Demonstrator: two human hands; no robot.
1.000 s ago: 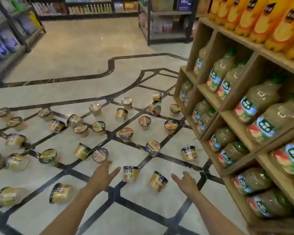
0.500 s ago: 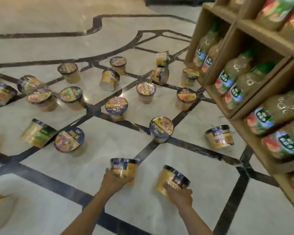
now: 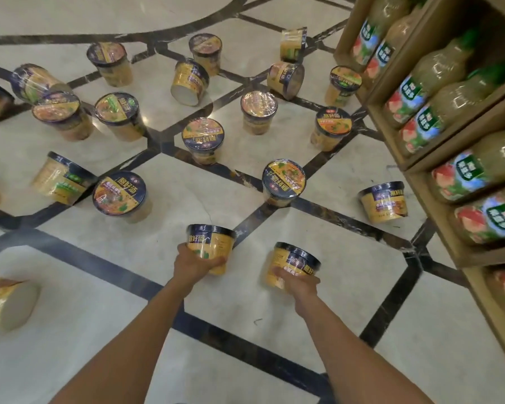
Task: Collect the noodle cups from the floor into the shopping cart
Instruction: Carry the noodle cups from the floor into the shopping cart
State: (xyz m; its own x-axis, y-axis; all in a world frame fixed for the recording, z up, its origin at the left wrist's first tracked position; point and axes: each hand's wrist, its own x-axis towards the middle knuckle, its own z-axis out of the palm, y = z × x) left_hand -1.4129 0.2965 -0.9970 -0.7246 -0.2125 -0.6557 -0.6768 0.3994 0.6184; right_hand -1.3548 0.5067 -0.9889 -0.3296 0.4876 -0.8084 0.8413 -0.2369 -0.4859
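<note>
My left hand (image 3: 193, 262) grips one noodle cup (image 3: 213, 246) and my right hand (image 3: 299, 282) grips a second cup (image 3: 293, 262), both cups tilted just above the floor (image 3: 129, 301). More noodle cups (image 3: 283, 182) lie scattered ahead, beside the wooden shelf (image 3: 438, 231) of bottles (image 3: 461, 176).

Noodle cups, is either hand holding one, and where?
Yes. Left hand grips one noodle cup round its lower side; right hand grips another cup likewise.

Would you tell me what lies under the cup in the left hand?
The left hand cradles the cup from below; a dark floor stripe emerges beside it. Whether it touches the floor is hidden.
</note>
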